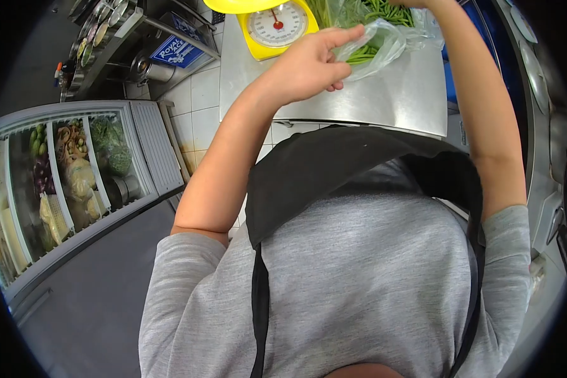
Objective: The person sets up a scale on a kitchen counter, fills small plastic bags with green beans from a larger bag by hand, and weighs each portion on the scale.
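Observation:
My left hand point(318, 66) is at the mouth of a clear plastic bag point(390, 45), its thumb and index finger at the rim and its other fingers curled. Long green beans point(363, 55) show inside the bag. My right hand point(417, 2) is at the top edge of the view, above a heap of green beans point(387, 11); its fingers are mostly cut off, so what they hold is hidden. Just left of the bag stands a yellow dial scale point(277, 28) with a yellow pan point(242, 5), partly out of view.
The bag and scale rest on a steel table point(390, 101). More bagged greens point(334, 11) lie behind my left hand. At left is a glass-topped fridge point(75, 170) holding vegetables. A rack with utensils point(101, 31) and a blue sign point(179, 47) stand beyond it.

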### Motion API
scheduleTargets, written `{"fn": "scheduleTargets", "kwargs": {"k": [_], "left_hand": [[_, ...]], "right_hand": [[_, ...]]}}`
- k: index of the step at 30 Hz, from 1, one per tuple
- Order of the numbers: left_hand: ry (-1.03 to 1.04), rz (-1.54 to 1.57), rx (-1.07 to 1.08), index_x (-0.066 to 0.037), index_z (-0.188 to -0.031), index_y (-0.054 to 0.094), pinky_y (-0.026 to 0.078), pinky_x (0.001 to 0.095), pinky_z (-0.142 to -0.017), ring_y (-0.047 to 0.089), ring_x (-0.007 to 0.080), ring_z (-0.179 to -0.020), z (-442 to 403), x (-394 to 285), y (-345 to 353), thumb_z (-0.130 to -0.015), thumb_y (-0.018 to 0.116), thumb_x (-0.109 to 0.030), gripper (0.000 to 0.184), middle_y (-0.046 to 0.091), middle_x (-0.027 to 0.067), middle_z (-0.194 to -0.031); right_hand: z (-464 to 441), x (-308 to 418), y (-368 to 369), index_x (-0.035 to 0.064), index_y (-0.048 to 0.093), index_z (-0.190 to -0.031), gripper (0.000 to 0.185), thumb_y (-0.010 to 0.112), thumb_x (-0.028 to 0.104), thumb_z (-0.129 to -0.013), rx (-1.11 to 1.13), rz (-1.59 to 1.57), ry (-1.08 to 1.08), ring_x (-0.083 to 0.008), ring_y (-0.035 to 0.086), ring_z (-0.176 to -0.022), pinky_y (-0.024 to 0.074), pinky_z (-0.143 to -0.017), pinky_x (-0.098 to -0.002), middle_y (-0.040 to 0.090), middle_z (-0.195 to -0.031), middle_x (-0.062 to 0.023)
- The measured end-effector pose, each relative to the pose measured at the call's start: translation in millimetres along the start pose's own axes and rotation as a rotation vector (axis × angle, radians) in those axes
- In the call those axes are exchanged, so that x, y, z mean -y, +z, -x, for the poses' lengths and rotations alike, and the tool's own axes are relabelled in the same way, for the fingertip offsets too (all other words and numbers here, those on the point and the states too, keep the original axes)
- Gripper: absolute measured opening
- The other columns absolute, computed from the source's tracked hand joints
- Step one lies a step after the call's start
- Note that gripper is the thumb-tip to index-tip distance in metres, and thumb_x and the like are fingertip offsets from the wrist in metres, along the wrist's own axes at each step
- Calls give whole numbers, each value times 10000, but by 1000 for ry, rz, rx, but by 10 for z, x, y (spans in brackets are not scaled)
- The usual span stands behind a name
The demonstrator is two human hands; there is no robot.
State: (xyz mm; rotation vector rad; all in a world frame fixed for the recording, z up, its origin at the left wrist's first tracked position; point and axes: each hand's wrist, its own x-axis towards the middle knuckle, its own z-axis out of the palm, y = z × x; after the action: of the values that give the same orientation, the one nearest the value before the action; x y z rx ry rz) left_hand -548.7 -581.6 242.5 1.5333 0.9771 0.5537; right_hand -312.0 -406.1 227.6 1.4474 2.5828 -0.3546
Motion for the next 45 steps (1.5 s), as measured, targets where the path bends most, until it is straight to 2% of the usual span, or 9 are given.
{"fn": "scheduleTargets", "kwargs": {"k": [2, 8, 10, 17, 20, 24, 36, 39, 45], "left_hand": [[-35, -9, 15, -146, -1350, 408, 456, 201, -592, 500, 48, -580, 20, 8, 33, -784, 487, -20, 585, 496, -29, -636], [-26, 8, -14, -162, -1350, 411, 453, 198, -589, 500, 46, -578, -2, 47, 26, -776, 482, -20, 595, 467, -32, -609], [-33, 12, -20, -162, -1350, 412, 452, 198, -588, 497, 45, -575, -28, 30, 24, -776, 481, -20, 595, 464, -32, -606], [-50, -5, 3, -166, -1352, 409, 450, 202, -583, 487, 45, -564, -238, 38, -6, -775, 476, -18, 599, 461, -32, -613], [-61, -2, -9, -166, -1352, 408, 451, 203, -583, 486, 46, -564, -288, 53, -16, -774, 475, -16, 602, 459, -31, -615], [-70, 14, -25, -163, -1353, 407, 451, 204, -580, 490, 49, -569, -265, 66, 4, -773, 473, -13, 602, 463, -27, -624], [-73, 21, -96, -128, -1364, 380, 444, 204, -564, 457, 49, -549, -175, -9, 97, -755, 458, 1, 627, 506, -13, -684], [-72, 48, -143, -129, -1362, 384, 448, 208, -566, 453, 43, -588, -196, -20, 137, -748, 446, 12, 633, 534, -3, -795], [-58, -55, -270, -143, -1299, 475, 452, 208, -620, 467, 65, -660, -201, -195, 291, -768, 419, 35, 563, 518, 18, -1026]], "right_hand": [[84, 160, 42, 66, 640, -937, 278, 679, 169, -682, 293, 148, 182, -281, 608, -840, 480, -765, -367, 645, -924, -138], [256, -84, 642, 72, 627, -968, 273, 678, 159, -714, -184, 466, -113, -245, 595, -870, 482, -769, -341, 597, -1002, -103], [139, -372, 845, 57, 466, -1188, 517, 597, 19, -690, -242, 228, -192, -302, 522, -1040, 433, -858, -366, 544, -1061, -108], [196, -115, 472, 44, 443, -1222, 608, 681, 193, -682, -8, 170, 18, -287, 427, -1166, 385, -937, -400, 456, -1204, -108], [49, -444, 720, 44, 450, -1215, 632, 695, 267, -676, -172, 111, -181, -276, 425, -1170, 374, -944, -426, 459, -1201, -97], [241, -5, 576, 9, 470, -1172, 544, 654, 57, -662, -257, 483, -200, -285, 440, -1152, 373, -945, -444, 451, -1204, -103], [3, -534, 262, -8, 549, -1096, 403, 658, 171, -751, -403, -322, -102, -266, 603, -895, 448, -831, -315, 634, -972, -160], [39, -450, 309, -7, 593, -1060, 405, 691, 224, -741, -349, -1063, 43, -164, 585, -921, 452, -827, -301, 637, -1002, -84], [4, -386, 597, 25, 570, -1054, 438, 705, 248, -701, -424, -882, -35, -178, 570, -907, 428, -823, -295, 623, -960, -81]]}}
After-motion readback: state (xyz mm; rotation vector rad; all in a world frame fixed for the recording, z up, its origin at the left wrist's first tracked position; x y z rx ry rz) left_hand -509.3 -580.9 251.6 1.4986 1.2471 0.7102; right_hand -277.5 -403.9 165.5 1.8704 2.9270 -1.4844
